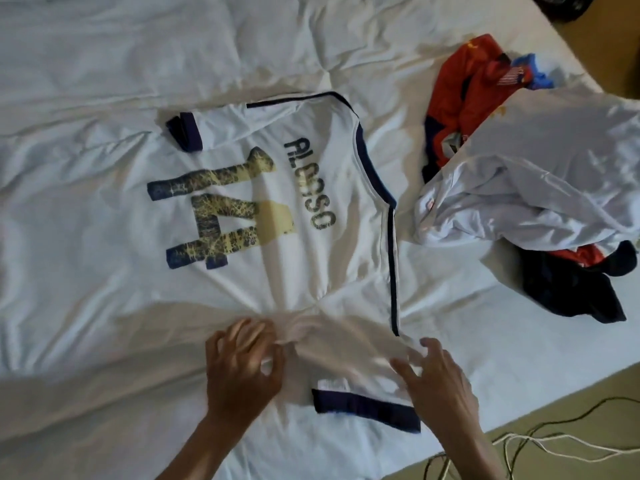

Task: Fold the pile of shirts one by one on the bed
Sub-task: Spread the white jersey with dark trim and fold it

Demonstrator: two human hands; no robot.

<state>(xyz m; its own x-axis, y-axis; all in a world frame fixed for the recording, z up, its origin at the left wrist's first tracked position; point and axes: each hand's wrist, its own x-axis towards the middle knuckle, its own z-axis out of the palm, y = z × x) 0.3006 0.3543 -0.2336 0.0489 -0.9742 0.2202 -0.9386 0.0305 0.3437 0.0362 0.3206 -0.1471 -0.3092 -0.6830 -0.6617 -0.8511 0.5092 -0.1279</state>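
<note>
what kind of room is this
Most likely a bedroom. A wide bed with rumpled white bedding fills the view, a white jersey is spread on it beside a pile of shirts, and cables trail on the floor.

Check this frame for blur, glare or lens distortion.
Head view: both hands, left hand and right hand, are motion-smeared; the white jersey lettering stays readable; bright patches wash out the bedsheet; wide-angle bending at the edges.
</note>
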